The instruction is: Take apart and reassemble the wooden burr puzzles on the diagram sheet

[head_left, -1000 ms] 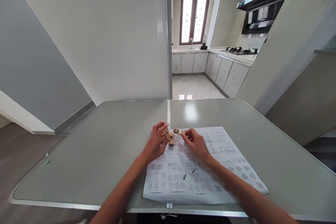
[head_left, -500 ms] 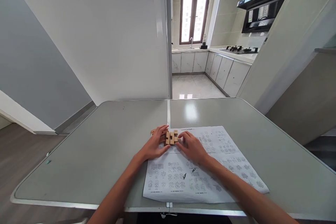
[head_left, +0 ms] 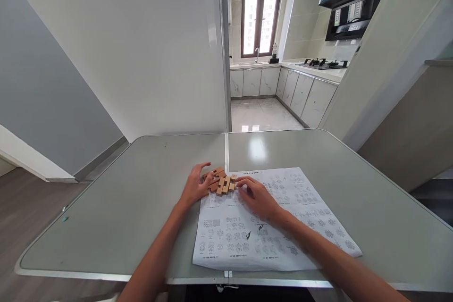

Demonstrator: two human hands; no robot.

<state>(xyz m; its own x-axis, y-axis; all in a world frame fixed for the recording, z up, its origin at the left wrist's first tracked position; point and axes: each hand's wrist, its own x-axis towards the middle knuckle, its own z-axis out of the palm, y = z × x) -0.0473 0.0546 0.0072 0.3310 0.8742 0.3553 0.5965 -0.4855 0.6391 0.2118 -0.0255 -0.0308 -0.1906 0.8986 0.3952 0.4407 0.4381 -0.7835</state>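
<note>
Several notched wooden puzzle blocks lie in a cluster near the top left of the paper sheet. The pale blocks [head_left: 225, 185] stand side by side in a slanted row, and reddish-brown blocks [head_left: 215, 183] lie to their left and behind. My left hand [head_left: 195, 186] is at the left side of the cluster, fingers spread and reaching over the darker blocks; some of these are partly hidden by it. On the other side, my right hand [head_left: 258, 198] rests over the paper with bent fingers apart, its fingertips at the right end of the pale row.
Under the hands is a large printed sheet [head_left: 233, 260] with rows of small diagrams. It lies on a grey folding table [head_left: 106, 207] with a metal seam down the middle. A small green bit [head_left: 65, 219] sits near the left edge. Beyond is a kitchen with a stove [head_left: 323, 64].
My left hand has moved left, off the pale blocks, uncovering the darker blocks. The pale row has shifted slightly left and now slants. My right hand has barely moved.
</note>
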